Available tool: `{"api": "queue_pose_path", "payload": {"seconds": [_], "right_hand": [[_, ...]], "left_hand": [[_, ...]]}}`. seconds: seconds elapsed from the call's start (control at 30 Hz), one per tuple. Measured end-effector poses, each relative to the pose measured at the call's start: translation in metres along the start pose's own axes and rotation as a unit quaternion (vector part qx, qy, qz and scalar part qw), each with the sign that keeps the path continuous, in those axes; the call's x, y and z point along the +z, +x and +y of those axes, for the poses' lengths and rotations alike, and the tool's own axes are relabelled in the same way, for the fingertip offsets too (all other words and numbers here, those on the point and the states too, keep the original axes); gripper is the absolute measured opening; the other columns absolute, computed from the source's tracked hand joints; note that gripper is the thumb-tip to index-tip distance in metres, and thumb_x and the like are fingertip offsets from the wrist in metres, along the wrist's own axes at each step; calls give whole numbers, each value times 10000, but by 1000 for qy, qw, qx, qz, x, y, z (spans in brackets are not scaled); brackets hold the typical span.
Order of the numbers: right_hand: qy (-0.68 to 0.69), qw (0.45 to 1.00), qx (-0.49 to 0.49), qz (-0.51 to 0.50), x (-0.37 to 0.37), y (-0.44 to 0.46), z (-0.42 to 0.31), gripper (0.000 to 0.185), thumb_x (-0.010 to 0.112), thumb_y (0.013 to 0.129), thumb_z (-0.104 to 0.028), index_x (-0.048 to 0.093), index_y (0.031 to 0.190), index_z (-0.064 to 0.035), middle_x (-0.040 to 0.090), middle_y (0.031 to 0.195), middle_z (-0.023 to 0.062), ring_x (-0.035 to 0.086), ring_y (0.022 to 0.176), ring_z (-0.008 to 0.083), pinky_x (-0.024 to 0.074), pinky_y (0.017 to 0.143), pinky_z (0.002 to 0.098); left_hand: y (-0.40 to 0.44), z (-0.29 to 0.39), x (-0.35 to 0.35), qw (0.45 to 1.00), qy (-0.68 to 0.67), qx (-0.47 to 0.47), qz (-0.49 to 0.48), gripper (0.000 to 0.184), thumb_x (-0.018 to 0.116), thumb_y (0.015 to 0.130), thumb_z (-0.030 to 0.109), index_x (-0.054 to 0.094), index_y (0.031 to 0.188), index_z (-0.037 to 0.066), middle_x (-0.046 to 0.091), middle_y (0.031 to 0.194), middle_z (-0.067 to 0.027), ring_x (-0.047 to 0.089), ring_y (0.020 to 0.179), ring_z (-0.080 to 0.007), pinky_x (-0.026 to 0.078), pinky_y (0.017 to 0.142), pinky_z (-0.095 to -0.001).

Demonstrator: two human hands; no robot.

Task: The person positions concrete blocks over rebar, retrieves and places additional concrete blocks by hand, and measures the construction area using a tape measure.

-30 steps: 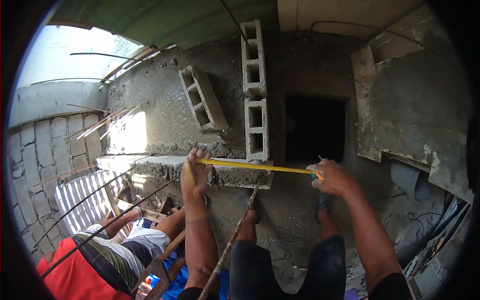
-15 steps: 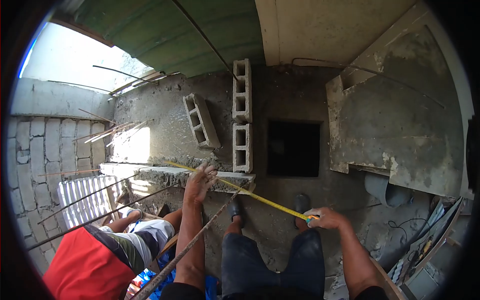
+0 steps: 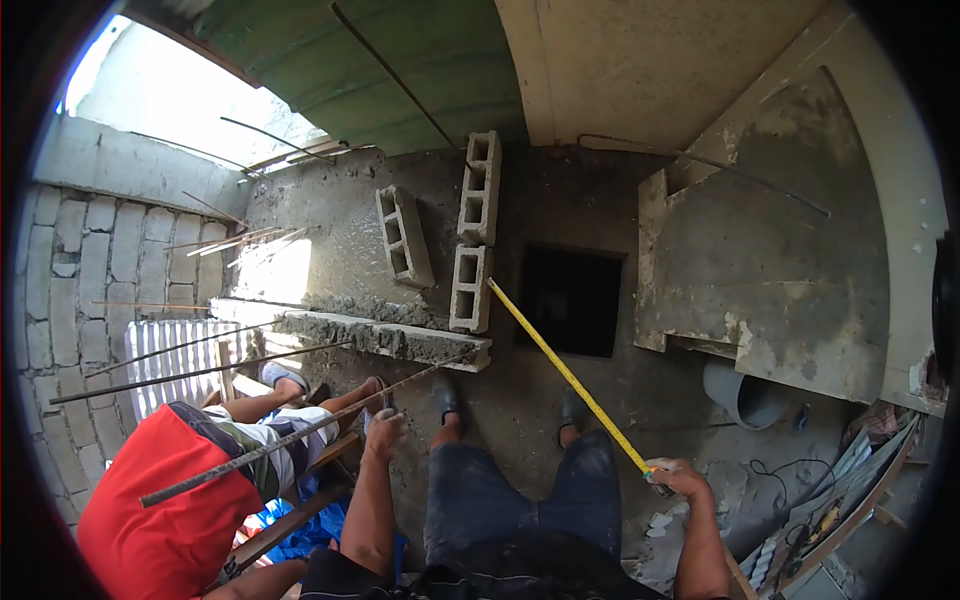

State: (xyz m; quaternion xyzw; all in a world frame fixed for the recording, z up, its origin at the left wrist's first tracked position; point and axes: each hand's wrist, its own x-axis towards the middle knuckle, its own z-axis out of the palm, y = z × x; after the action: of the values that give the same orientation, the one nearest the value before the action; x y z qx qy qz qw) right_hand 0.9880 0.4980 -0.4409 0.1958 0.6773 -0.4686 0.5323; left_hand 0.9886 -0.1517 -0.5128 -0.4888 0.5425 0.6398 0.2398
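My right hand (image 3: pixel 682 479) is closed around the case of a tape measure (image 3: pixel 655 477), at the lower right. Its yellow blade (image 3: pixel 570 378) stretches up and to the left, and its free end appears beside the nearer upright hollow block (image 3: pixel 469 290); I cannot tell whether they touch. Below the low block wall (image 3: pixel 400 343), my left hand (image 3: pixel 386 433) is raised with its fingers curled and nothing visible in them. A steel bar (image 3: pixel 300 433) passes just above that hand.
A second hollow block (image 3: pixel 479 190) continues the row, and a tilted one (image 3: pixel 403 237) lies to its left. A dark square opening (image 3: pixel 570 300) is in the floor. A person in a red shirt (image 3: pixel 160 500) is at the lower left. Several bars jut from the wall.
My left hand has let go of the tape blade and moved down. The blade has swung from lying across the low wall to pointing at the hollow blocks. My right hand is lower.
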Motion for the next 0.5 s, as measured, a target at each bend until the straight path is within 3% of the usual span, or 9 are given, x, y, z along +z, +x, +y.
{"api": "queue_pose_path", "payload": {"seconds": [0.1,0.17,0.2,0.27,0.37,0.5], "right_hand": [[-6,999,13,40,-18,-15,36,440,707,732,-188,659,1144,-40,687,970,60,617,856,150,469,793,270],[-2,998,31,48,-23,-25,56,441,709,728,-189,662,1141,-42,690,983,68,620,868,155,468,800,272],[13,997,49,51,-26,-29,62,443,711,725,-191,662,1139,-39,691,991,74,622,880,161,466,806,272],[24,996,65,54,-30,-34,71,446,713,722,-194,662,1136,-35,692,999,81,624,893,167,464,812,272],[14,996,47,73,-31,-36,82,441,714,721,-193,666,1129,-31,691,973,70,621,859,159,469,793,272],[12,994,59,95,-32,-40,66,427,708,727,-191,669,1119,-27,688,966,64,618,840,152,472,774,270]], "left_hand": [[-43,-10,40,998,-35,19,45,386,616,856,147,482,1206,58,578,1019,-57,599,798,-189,490,627,-331],[-72,5,80,985,31,115,125,594,674,816,173,406,1323,22,590,1076,-101,608,847,-198,501,685,-343],[-77,12,92,985,30,114,124,594,674,816,173,406,1323,22,590,1076,-101,608,847,-198,501,685,-343],[-82,28,109,958,61,237,147,730,712,788,184,332,1380,-13,587,1131,-139,609,884,-209,503,738,-344],[-81,51,119,941,97,282,158,699,704,805,188,353,1370,-27,582,1155,-144,609,898,-211,501,771,-325],[-78,71,111,948,123,261,134,620,678,837,187,396,1343,-32,582,1159,-145,606,896,-189,502,769,-298]]}}
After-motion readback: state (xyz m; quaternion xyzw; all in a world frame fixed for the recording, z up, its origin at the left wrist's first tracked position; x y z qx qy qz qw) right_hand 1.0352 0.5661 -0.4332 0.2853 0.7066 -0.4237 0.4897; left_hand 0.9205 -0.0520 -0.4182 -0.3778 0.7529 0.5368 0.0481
